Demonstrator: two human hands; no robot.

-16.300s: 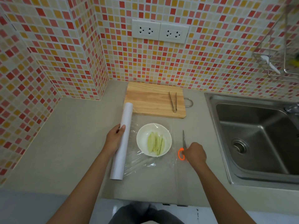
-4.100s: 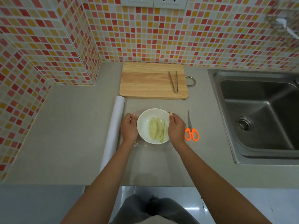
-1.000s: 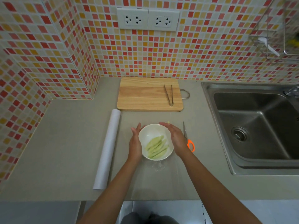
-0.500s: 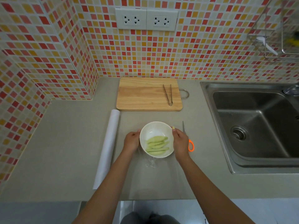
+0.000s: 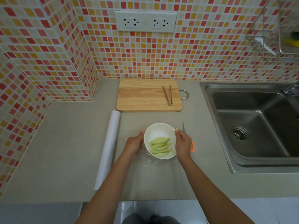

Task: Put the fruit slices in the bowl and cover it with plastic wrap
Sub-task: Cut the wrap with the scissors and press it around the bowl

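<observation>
A: From the head view, where do things stand?

B: The bowl [image 5: 160, 140] sits on the desk [image 5: 64, 151], tipped toward the person, with the fruit slices [image 5: 160, 147] piled in its near half. The left hand [image 5: 135, 144] cups the bowl's left wall and the right hand [image 5: 182, 143] holds the right rim, thumb up at the edge. Both are grasping the bowl.

A: And the plastic wrap?

B: A crumpled sheet of plastic wrap [image 5: 152, 160] shows under and in front of the bowl. How much of the mouth it covers cannot be told; the film is too clear. The roll [image 5: 108, 149] lies well to the left, apart from the bowl.

A: What could go wrong?

B: The tilt is the main risk. If the person tips it further while tucking film underneath, the slices could slide to the near rim and press the wrap loose, or spill if the mouth is not sealed. The film bunched at the near side may also cling to itself and leave a gap.

A: Anything beside it?

B: The scissors [image 5: 191, 147] lie just behind the right hand, blade pointing away. A careless sweep of that wrist could knock them toward the sink [image 5: 252, 126]. The tongs [image 5: 168, 95] rest on the cutting board [image 5: 145, 96], clear of it all.
</observation>
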